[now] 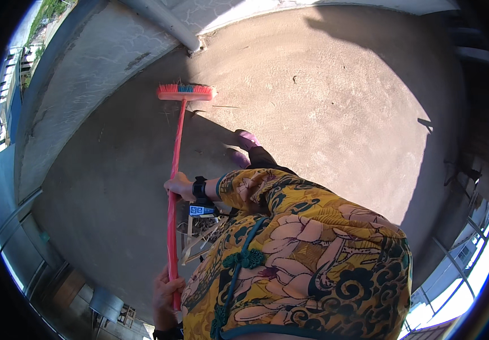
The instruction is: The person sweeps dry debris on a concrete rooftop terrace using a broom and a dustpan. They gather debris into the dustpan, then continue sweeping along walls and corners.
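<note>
A push broom with a long red handle [177,148] reaches away from me across the concrete floor. Its pink head [185,96] carries pink and blue bristles [185,88], with some debris caught at their tips. Partway down the handle, my right hand [179,186] is wrapped around it, a black strap on that wrist. My left hand [169,291] grips the handle near its end, at the bottom of the view. Thin straw-like bits [226,106] lie beside the broom head.
A cracked grey wall [100,63] curves along the left, with a pipe [172,25] meeting the floor. Wooden strips [202,244] and twigs lie by my body. Metal railings [452,259] stand at lower right. Sunlight and shadow split the concrete floor [312,85].
</note>
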Available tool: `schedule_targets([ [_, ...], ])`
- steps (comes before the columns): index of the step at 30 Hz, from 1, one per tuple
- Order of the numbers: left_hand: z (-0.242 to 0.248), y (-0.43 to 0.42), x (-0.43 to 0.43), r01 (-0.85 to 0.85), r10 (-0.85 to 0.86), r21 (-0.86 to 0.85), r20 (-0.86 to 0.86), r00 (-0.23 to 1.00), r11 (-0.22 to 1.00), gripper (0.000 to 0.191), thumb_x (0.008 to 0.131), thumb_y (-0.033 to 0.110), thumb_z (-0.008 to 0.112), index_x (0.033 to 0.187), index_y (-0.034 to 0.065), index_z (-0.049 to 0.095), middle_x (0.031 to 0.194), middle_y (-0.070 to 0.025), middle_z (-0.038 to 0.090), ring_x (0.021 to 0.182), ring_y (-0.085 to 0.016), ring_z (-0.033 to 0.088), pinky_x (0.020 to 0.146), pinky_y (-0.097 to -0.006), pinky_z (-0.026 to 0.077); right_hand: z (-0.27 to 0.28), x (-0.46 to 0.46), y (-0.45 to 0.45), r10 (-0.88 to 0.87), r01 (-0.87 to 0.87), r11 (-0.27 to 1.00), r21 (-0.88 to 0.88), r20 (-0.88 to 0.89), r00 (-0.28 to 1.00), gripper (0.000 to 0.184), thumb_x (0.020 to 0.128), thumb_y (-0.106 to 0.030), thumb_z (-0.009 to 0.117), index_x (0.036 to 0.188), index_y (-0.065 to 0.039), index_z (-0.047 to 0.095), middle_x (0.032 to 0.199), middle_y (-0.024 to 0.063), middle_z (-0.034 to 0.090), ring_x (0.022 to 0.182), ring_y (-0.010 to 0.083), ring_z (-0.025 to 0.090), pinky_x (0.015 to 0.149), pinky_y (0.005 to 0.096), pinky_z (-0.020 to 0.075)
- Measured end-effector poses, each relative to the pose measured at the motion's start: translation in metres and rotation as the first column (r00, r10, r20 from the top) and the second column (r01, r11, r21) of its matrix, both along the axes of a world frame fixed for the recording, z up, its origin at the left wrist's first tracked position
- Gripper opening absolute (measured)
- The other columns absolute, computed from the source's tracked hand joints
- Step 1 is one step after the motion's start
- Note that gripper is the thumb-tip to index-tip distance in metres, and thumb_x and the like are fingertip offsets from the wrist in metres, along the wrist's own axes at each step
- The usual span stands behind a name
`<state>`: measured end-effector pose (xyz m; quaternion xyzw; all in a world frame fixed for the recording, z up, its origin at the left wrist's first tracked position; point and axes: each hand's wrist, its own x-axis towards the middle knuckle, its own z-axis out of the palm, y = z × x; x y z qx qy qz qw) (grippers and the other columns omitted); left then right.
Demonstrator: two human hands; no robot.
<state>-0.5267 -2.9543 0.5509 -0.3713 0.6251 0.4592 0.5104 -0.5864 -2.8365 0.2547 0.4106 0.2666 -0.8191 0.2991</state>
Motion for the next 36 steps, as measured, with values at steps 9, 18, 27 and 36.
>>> schedule_targets([
  [9, -0.098, 0.118, -0.046, 0.461, -0.486, 0.418, -0.053, 0.872, 0.783, 0.059, 0.075, -0.003, 0.06, 0.13, -0.0033, 0.04, 0.063, -0.0007, 0.052, 0.04, -0.007, 0.047, 0.036, -0.018, 0.037, -0.037, 0.083, 0.225, -0.419, 0.419, 0.881, 0.22, -0.049, 0.907, 0.01, 0.079, -0.008, 0.059, 0.074, 0.0, 0.057, 0.068, 0.0106, 0.061, 0.058, 0.024, 0.063, 0.056, 0.0387, 0.0563],
  [18, -0.24, 0.452, 0.028, 0.536, -0.688, 0.636, -0.012, 0.726, 0.555, 0.018, 0.082, 0.005, 0.057, 0.098, -0.0012, 0.054, 0.062, -0.0002, 0.05, 0.04, -0.005, 0.043, 0.034, -0.0176, 0.033, -0.139, 0.265, 0.536, -0.563, 0.382, 0.728, 0.569, 0.179, 0.807, 0.011, 0.08, -0.016, 0.052, 0.074, -0.006, 0.051, 0.059, 0.0061, 0.054, 0.044, 0.0158, 0.049, 0.035, 0.0295, 0.0368],
  [27, -0.053, 0.264, 0.007, -0.01, -0.09, 0.335, 0.284, 0.954, 0.942, 0.055, 0.079, 0.0, 0.055, 0.131, -0.0018, 0.036, 0.078, -0.0119, 0.06, 0.062, -0.014, 0.061, 0.055, -0.0225, 0.051, -0.046, 0.121, 0.302, -0.008, 0.004, 0.999, 0.044, 0.1, 0.995, 0.017, 0.08, -0.017, 0.056, 0.076, -0.001, 0.054, 0.065, 0.0103, 0.059, 0.051, 0.0202, 0.06, 0.043, 0.0307, 0.0484],
  [36, 0.037, 0.245, 0.07, -0.162, 0.168, -0.13, 0.031, 0.985, 0.978, 0.062, 0.073, -0.007, 0.057, 0.131, -0.0002, 0.037, 0.071, -0.0069, 0.059, 0.058, -0.012, 0.059, 0.05, -0.0216, 0.046, 0.044, 0.073, 0.25, 0.151, -0.16, 0.986, -0.045, -0.149, 0.977, 0.015, 0.074, -0.011, 0.063, 0.083, -0.001, 0.055, 0.071, 0.0118, 0.061, 0.058, 0.0243, 0.064, 0.049, 0.0354, 0.0525],
])
